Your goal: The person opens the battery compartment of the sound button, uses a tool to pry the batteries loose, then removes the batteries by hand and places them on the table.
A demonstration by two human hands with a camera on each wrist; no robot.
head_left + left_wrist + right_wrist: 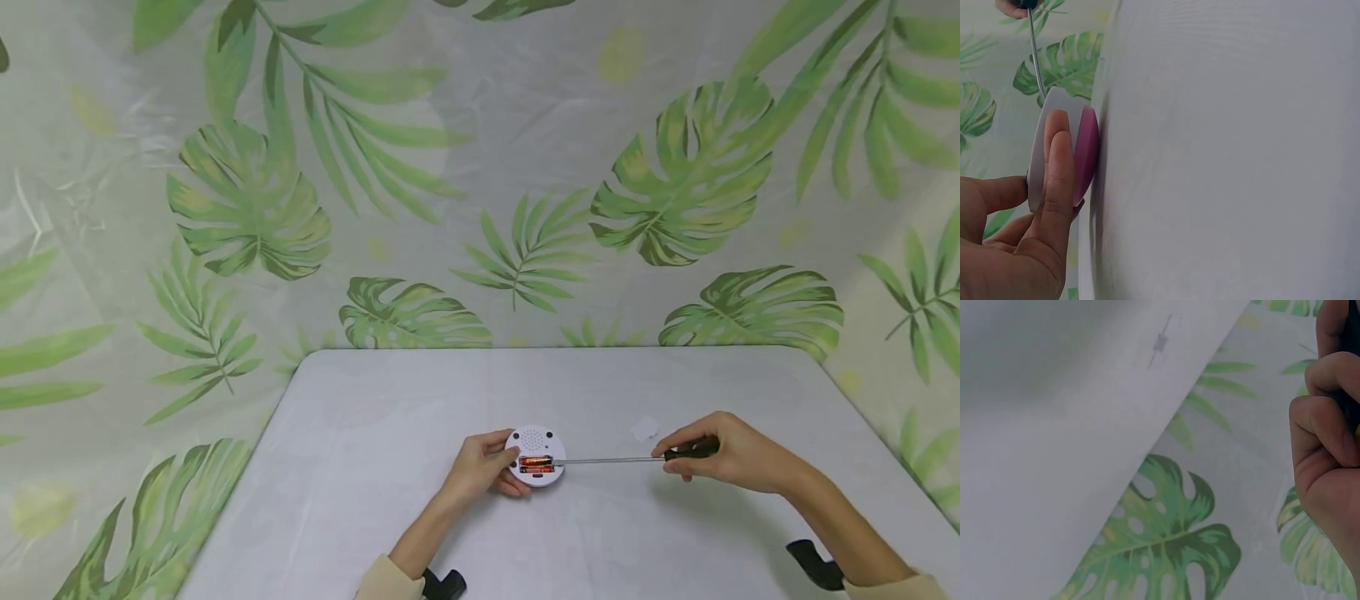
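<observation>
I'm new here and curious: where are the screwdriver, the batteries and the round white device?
Screwdriver (618, 460), head view: metal shaft.
Batteries (536, 461), head view: upper one's red side.
Round white device (533, 441), head view: dotted patch.

The screwdriver handle (693, 451) is hidden — partly — by right fingers (688, 432).

Round white gadget (533, 444) gripped at its left edge by left hand (480, 467), thumb on top. Perforated back faces up, small dark feet near rim, pink part beneath. Battery bay uncovered; two red batteries (536, 465) lie side by side inside. Screwdriver (611, 460): dark handle pinched in right hand (738, 454), long silver shaft nearly level, tip at bay's right end.
</observation>
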